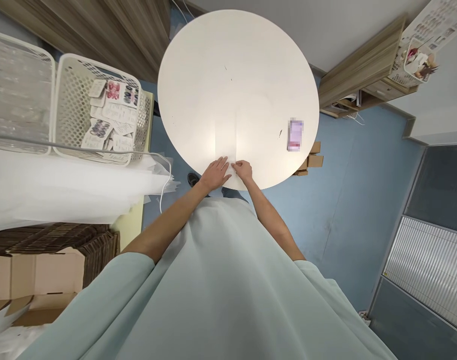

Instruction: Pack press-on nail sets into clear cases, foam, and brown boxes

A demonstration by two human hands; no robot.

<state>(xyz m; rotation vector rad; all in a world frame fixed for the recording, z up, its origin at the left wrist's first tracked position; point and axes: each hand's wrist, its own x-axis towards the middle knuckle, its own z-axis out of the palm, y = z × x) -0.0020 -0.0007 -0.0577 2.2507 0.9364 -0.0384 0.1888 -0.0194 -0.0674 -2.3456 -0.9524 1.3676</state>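
Note:
A clear plastic sleeve (225, 135) lies flat on the round white table (220, 65), reaching from the near edge toward the middle. My left hand (215, 173) rests on its near end with the fingers stretched out flat. My right hand (244, 170) sits beside it, its fingers curled and pinching the sleeve's near edge. The two hands almost touch.
A small purple packet (295, 135) lies at the table's right side. Left of me stand two white perforated baskets, one (100, 115) holding printed cards, above a stack of clear bags (63, 185). Cardboard boxes (44, 270) sit at lower left. A wooden shelf (363, 75) stands at back right.

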